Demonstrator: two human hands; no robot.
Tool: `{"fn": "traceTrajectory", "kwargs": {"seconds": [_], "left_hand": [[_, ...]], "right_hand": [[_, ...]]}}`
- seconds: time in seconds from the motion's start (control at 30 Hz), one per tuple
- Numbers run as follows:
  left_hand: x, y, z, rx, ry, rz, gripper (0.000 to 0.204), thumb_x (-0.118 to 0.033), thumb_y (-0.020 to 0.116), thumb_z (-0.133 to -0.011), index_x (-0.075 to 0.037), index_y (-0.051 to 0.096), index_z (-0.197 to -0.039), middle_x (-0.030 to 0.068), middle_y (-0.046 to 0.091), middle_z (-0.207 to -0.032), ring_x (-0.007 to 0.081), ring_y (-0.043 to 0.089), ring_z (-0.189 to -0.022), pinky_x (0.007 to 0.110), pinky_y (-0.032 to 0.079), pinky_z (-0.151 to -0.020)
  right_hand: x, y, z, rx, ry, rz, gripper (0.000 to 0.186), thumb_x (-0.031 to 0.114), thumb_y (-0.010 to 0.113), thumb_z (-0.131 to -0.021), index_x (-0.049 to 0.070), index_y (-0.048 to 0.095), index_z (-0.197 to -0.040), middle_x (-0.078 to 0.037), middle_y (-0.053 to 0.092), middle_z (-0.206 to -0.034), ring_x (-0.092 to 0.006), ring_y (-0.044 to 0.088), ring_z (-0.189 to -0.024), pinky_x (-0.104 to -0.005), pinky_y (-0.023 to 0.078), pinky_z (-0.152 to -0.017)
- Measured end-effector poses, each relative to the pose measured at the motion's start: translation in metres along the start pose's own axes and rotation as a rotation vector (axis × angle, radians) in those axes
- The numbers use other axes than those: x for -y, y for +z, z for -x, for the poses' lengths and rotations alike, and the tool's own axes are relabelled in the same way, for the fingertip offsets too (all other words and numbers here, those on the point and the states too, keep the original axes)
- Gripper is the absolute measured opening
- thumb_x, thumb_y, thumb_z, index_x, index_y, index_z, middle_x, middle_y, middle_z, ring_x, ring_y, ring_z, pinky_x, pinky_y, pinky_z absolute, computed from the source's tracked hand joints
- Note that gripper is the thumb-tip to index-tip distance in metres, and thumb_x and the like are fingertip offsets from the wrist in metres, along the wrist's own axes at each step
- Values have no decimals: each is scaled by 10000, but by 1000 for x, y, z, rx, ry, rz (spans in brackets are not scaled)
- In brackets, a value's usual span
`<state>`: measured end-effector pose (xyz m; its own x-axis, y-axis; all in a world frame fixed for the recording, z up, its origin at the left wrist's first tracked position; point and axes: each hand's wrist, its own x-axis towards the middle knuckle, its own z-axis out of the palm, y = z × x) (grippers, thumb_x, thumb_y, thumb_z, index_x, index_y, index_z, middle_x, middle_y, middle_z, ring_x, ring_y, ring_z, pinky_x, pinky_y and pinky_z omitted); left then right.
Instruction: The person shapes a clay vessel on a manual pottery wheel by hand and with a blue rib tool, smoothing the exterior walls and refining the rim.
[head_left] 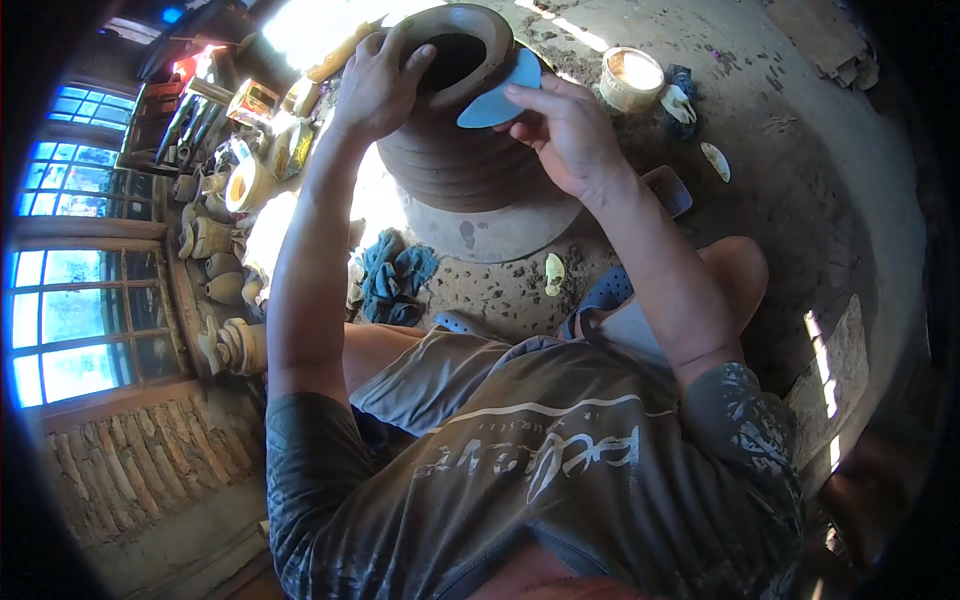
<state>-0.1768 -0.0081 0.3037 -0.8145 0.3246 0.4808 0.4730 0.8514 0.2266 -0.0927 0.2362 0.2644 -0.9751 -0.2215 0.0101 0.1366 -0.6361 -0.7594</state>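
Because the wall and rim of the clay pot [445, 165] look smooth and soft enough to mark, the work seems to call for a light, even touch. The pot stands upright ahead of the person, on a round grey disc [490, 232] low over the floor, its dark mouth turned up. Over the left side of its rim lies the left hand [384, 88], thumb spread from the fingers and reaching over the mouth; whether it grips or only steadies cannot be told. The right hand [568, 130] pinches a light blue scraper [500, 98], thumb on top and fingers beneath, with the blade just at the right side of the rim; the exact line of contact is hard to make out. To smooth well here, the blade is best laid at a shallow slant, so that its curved edge follows the clay instead of digging a corner in. The left hand should back up the rim without squeezing it out of round, and both hands want equal, gentle pressure all the way round. Should the blade drag, a little moisture would likely help; a blue cloth [393, 278] lies on the floor to the left, within easy reach.
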Motion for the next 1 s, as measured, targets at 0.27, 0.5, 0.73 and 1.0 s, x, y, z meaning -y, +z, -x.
{"fn": "traceTrajectory", "kwargs": {"seconds": [0.27, 0.5, 0.73, 1.0], "left_hand": [[-19, -23, -4, 162, -118, -93, 627, -463, 575, -1025, -129, 436, -1538, 241, 393, -1593, 442, 372, -1471, 513, 312, -1216], [-58, -37, -12, 150, -255, -94, 519, -456, 510, -1044, -95, 524, -1417, 239, 546, -1435, 431, 484, -1372, 549, 378, -1143], [-33, -21, -4, 93, -30, -91, 442, -439, 523, -1034, -111, 592, -1321, 208, 579, -1350, 417, 534, -1297, 542, 423, -1091], [-35, -31, -8, 184, 40, -66, 442, -419, 554, -1028, -110, 587, -1342, 205, 560, -1345, 421, 526, -1286, 516, 424, -1090]], "right_hand": [[66, -44, 3, -168, -507, 435, 216, 99, 660, -991, 14, 680, -1189, -60, 661, -1100, -160, 646, -1008, -325, 538, -883], [19, -41, -3, 233, -1239, 1435, 368, -65, 694, -830, 107, 784, -1144, -73, 682, -1058, -275, 651, -988, -375, 538, -899], [-2, -35, -22, 389, -1439, 1509, 449, 6, 677, -770, 159, 779, -1180, -4, 664, -1135, -232, 596, -1062, -402, 524, -924], [-11, -20, -12, 313, -1271, 1503, 353, 1, 661, -775, 121, 773, -1088, -13, 680, -1076, -243, 603, -1004, -395, 525, -879]]}}
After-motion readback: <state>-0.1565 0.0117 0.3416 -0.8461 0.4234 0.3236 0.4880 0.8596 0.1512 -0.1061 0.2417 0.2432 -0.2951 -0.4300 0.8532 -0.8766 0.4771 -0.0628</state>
